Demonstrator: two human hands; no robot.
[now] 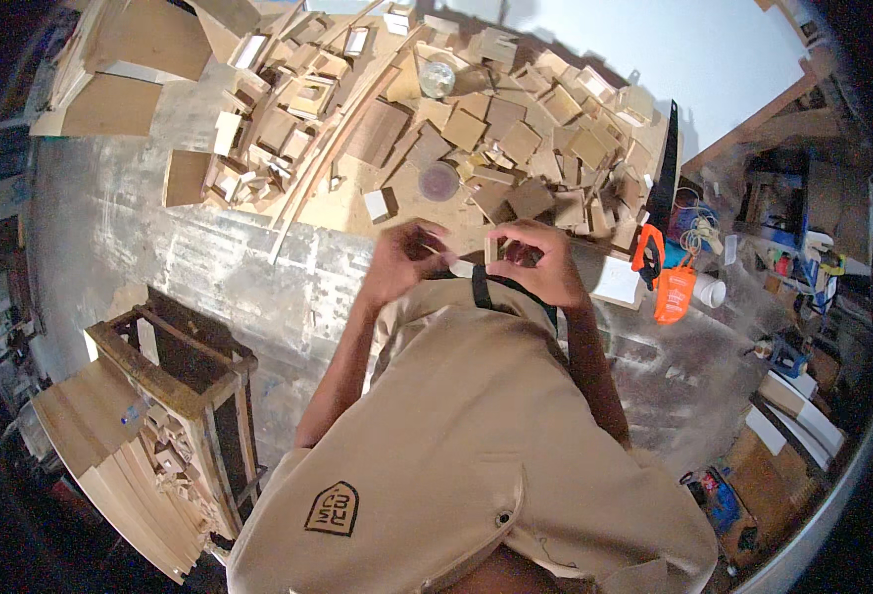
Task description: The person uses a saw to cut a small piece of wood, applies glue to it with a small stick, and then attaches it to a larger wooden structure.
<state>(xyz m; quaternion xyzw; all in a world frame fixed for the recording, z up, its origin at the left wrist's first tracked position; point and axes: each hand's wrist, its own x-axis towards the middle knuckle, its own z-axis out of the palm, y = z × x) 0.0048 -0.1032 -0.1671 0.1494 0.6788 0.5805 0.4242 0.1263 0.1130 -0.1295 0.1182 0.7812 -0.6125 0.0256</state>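
Fingers of the left hand [399, 262] pinch a strip [463, 268]; the right hand [547, 262] grips a block [491, 249]. Jar [436, 79] contents: indistinct. Block long axis points forward.

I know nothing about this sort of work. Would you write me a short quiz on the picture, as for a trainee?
1. True or false: the saw lies to the right of the heap of wood pieces in the picture.
2. What colour is the saw's handle? A) green B) orange C) white
3. What does the right hand hold?

Key:
1. True
2. B
3. A small pale piece, apparently wood
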